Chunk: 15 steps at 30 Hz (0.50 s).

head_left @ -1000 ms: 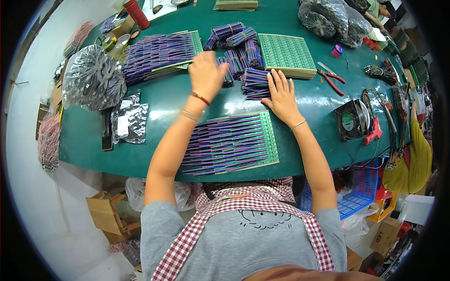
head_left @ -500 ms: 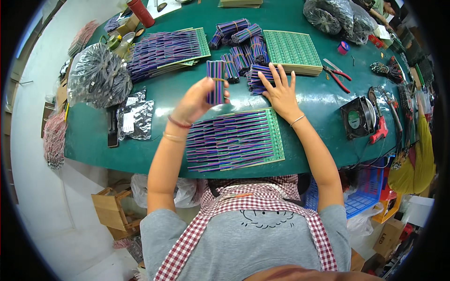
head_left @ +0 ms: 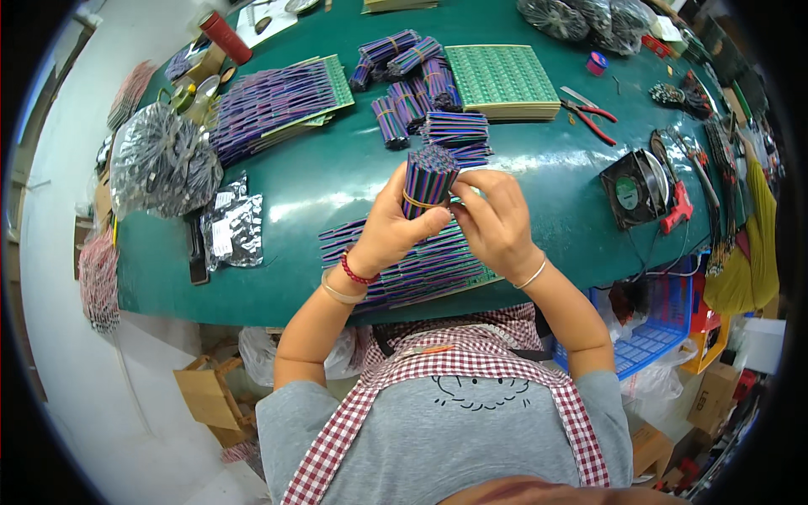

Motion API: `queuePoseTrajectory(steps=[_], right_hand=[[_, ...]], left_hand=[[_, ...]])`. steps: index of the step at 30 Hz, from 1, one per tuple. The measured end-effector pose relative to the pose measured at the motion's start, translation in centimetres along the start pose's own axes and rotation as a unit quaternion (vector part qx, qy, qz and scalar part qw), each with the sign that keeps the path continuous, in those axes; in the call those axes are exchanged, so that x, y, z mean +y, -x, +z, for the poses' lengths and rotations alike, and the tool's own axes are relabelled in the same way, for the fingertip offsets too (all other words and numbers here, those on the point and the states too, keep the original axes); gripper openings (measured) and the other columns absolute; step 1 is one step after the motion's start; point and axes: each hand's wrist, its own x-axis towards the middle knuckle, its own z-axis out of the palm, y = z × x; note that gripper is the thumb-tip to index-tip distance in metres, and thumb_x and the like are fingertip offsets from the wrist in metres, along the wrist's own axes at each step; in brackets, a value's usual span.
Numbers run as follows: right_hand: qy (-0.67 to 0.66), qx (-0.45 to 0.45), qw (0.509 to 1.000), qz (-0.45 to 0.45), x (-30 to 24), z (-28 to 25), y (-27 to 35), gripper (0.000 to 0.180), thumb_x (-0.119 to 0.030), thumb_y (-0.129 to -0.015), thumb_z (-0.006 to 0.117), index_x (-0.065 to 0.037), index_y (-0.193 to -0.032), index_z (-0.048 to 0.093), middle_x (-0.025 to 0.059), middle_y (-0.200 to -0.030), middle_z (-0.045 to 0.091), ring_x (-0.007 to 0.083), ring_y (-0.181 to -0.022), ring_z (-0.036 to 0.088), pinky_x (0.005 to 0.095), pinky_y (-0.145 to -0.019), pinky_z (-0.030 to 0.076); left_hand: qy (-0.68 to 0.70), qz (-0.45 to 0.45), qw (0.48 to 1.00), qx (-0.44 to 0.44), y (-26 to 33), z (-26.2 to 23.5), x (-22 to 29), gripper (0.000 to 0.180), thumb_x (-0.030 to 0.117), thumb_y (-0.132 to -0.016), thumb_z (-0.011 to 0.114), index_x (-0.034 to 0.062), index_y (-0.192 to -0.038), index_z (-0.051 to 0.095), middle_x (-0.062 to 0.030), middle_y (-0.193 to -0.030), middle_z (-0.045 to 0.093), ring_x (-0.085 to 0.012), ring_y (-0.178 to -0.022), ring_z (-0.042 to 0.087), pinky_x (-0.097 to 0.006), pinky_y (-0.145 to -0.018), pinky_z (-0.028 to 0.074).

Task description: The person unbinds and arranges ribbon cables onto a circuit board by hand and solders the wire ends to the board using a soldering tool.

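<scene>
My left hand (head_left: 396,225) grips a bundle of purple sticks (head_left: 427,178) bound with a yellow rubber band, held upright above the green table (head_left: 320,181). My right hand (head_left: 495,220) pinches the same bundle at its right side, near the band. Below both hands lies a green board filled with purple sticks (head_left: 421,263). More banded purple bundles (head_left: 417,93) lie farther back in the middle of the table.
A stack of green boards (head_left: 503,80) sits at the back right, another filled board (head_left: 273,101) at the back left. Silver bags (head_left: 160,160) lie left. Red pliers (head_left: 593,114), a black fan (head_left: 633,189) and a blue crate (head_left: 665,316) are to the right.
My left hand picked a bundle from the pile and brought it toward me. My right hand left the pile and closed on the same bundle.
</scene>
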Motion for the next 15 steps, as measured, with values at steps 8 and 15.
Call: queuePoseTrajectory(steps=[8, 15], right_hand=[[-0.023, -0.076, 0.997, 0.016, -1.7, -2.1, -0.3, 0.031, -0.011, -0.072, 0.072, 0.002, -0.096, 0.060, 0.0153, -0.099, 0.059, 0.0324, -0.090, 0.058, 0.0422, -0.082, 0.050], [-0.021, -0.013, 1.000, 0.011, 0.7, -2.2, 1.3, 0.023, -0.008, -0.070, 0.073, -0.003, -0.087, 0.058, 0.0141, -0.095, 0.059, 0.0325, -0.087, 0.057, 0.0425, -0.079, 0.049]], left_hand=[[0.043, -0.129, 0.990, -0.031, 1.2, 2.1, 0.0, 0.046, 0.013, -0.093, 0.067, 0.0028, -0.131, 0.042, -0.0066, -0.089, 0.062, -0.0143, -0.063, 0.063, -0.027, -0.056, 0.052], [0.074, -0.217, 0.972, -0.043, 1.3, 4.5, -0.2, 0.054, 0.010, -0.091, 0.068, 0.0024, -0.138, 0.041, -0.0049, -0.088, 0.059, -0.0134, -0.062, 0.061, -0.026, -0.057, 0.052]])
